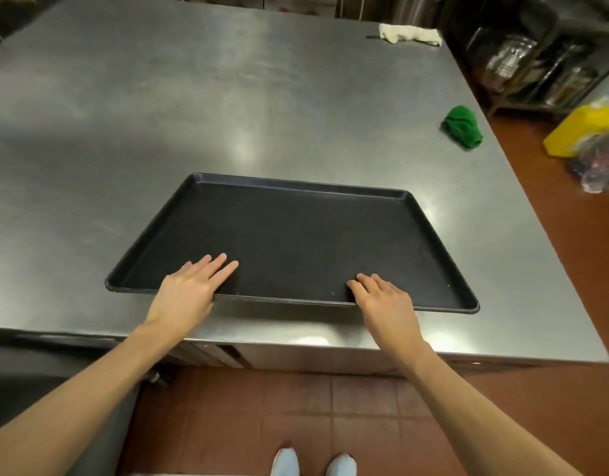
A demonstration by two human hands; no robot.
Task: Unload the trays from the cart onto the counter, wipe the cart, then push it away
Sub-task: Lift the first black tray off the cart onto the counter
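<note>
Left hand [189, 290] & right hand [382, 298] lie flat, fingers straight, on tray [296, 235], prob. to slide it onto counter [193, 97].

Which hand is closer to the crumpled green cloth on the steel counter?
Right. The right hand rests on the black tray's near edge, below-left of the green cloth; the left hand is farther left.
</note>
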